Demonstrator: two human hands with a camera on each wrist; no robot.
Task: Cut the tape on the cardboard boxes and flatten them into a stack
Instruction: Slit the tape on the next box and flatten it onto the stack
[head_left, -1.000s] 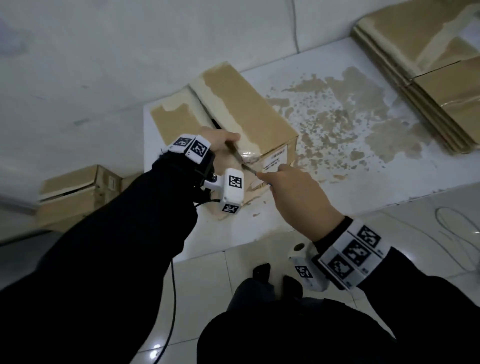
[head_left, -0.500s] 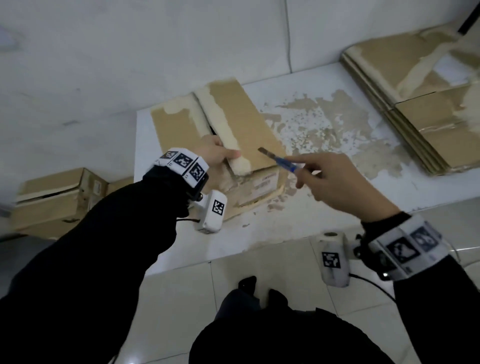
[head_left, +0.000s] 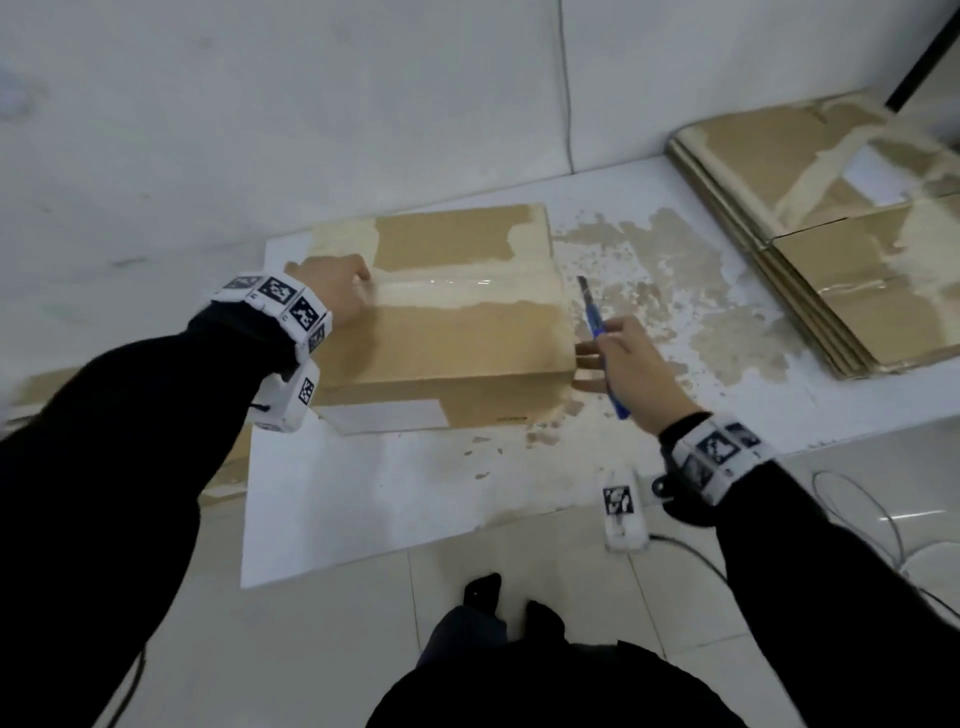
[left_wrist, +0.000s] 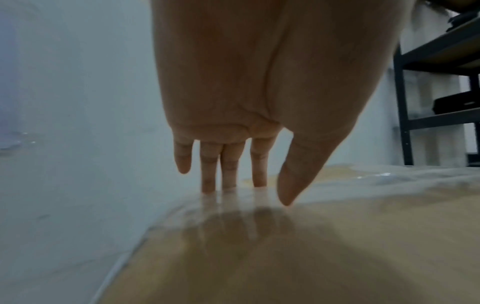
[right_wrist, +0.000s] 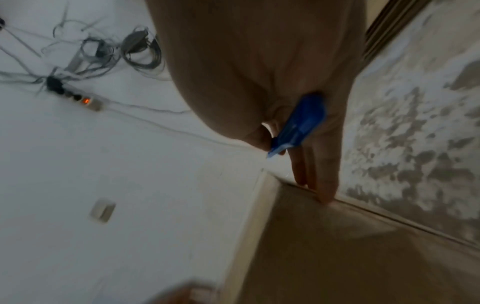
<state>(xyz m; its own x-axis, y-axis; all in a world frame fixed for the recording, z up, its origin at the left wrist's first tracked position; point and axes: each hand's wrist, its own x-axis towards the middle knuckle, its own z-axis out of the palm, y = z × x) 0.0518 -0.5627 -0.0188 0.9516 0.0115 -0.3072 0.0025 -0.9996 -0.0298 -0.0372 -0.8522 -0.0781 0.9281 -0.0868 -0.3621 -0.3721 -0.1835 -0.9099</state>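
A brown cardboard box (head_left: 457, 338) lies on the white table (head_left: 374, 493), its long side toward me. A strip of clear tape (head_left: 457, 283) runs along its top. My left hand (head_left: 337, 291) rests at the top's left end, and its straight fingertips (left_wrist: 228, 181) touch the taped seam. My right hand (head_left: 628, 358) is at the box's right end. It holds a blue utility knife (head_left: 595, 322) with the blade pointing up and away. In the right wrist view its extended fingers (right_wrist: 322, 185) touch the box edge (right_wrist: 350, 257) with the knife (right_wrist: 298, 125) against the palm.
A stack of flattened cardboard (head_left: 841, 234) lies at the table's back right. More cardboard (head_left: 228, 467) sits on the floor under my left arm. Cables (head_left: 883, 519) and a power strip (right_wrist: 85, 100) lie on the floor at right. A dark shelf (left_wrist: 436, 61) stands beyond the table.
The box has been turned so its taped top and long side face me. My right hand lifted the knife off the box's end and moved to its right end. My left hand now lies flat on top.
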